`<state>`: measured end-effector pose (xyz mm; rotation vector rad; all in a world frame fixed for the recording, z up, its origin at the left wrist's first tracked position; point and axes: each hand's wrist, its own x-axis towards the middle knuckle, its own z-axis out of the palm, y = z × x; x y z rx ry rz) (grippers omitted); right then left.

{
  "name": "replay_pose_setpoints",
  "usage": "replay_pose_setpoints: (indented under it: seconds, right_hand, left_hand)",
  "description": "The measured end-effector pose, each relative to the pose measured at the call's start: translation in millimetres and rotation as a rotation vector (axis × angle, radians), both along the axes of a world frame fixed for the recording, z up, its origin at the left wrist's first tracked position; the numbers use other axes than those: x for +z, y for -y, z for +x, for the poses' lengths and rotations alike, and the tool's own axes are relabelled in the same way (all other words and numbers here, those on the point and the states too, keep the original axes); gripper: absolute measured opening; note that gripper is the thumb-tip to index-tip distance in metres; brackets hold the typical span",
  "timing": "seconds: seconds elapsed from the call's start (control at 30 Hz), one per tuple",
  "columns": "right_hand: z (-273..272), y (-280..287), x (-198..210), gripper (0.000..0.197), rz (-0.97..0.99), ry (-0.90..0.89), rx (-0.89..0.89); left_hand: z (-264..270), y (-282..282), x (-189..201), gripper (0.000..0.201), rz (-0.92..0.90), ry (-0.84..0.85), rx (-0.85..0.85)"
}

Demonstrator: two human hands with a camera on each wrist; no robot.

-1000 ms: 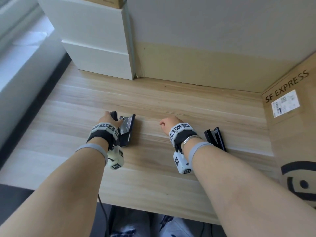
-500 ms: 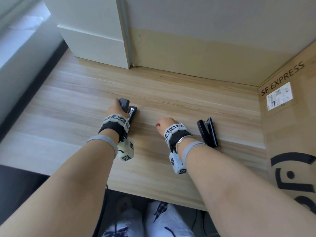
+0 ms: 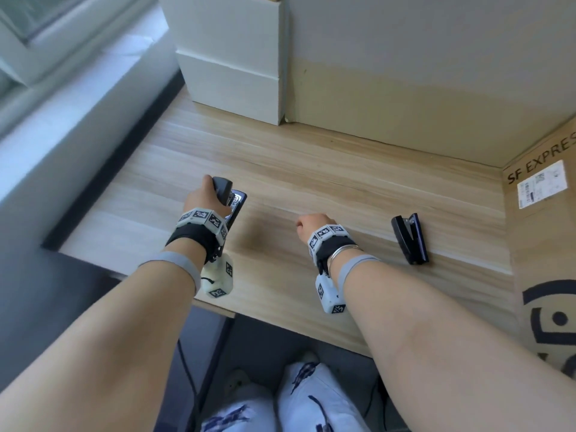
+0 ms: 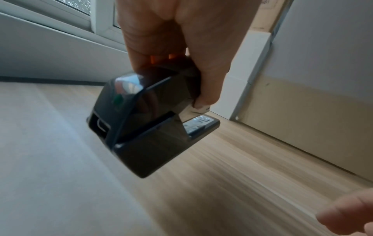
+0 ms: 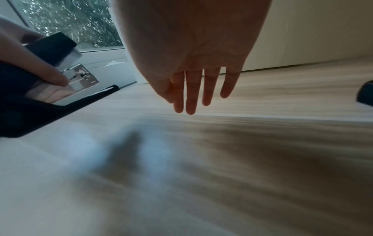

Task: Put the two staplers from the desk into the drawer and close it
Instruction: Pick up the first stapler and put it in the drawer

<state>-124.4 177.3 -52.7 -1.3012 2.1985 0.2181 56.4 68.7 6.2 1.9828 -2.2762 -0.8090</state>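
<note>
My left hand grips a black stapler from above and holds it a little over the wooden desk. In the left wrist view my fingers wrap the top of this stapler, which tilts with its metal plate showing. A second black stapler lies on the desk to the right. My right hand hovers between the two staplers, holding nothing. The right wrist view shows its fingers straight and pointing down over the desk. No open drawer is in view.
A white drawer unit stands at the back left against the wall. A tall cardboard box marked SF EXPRESS closes off the right side. A window sill runs along the left. My knees are under the desk's front edge.
My left hand has lifted the left stapler off the desk and carried it a little forward. My right hand has stayed between the staplers. The head view has tilted down.
</note>
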Motion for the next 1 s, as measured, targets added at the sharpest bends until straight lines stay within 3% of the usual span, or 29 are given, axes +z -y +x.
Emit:
replay_pose_setpoints:
  seconds: [0.2, 0.4, 0.6, 0.8, 1.0]
  right_hand:
    - [67, 14, 7, 0.039, -0.003, -0.101, 0.109]
    - [142, 27, -6, 0.041, -0.088, -0.038, 0.141]
    - [203, 28, -37, 0.048, -0.202, 0.025, 0.089]
    - [227, 29, -63, 0.057, -0.247, -0.038, 0.013]
    - [232, 26, -81, 0.057, -0.31, -0.162, 0.025]
  left_hand:
    - [86, -11, 4, 0.04, 0.011, -0.024, 0.127]
    - [176, -31, -9, 0.03, -0.016, -0.033, 0.231]
    - [251, -47, -32, 0.034, 0.022, 0.029, 0.34]
    - [293, -59, -77, 0.034, 0.091, 0.09, 0.41]
    - [302, -61, -127, 0.036, 0.165, 0.113, 0.389]
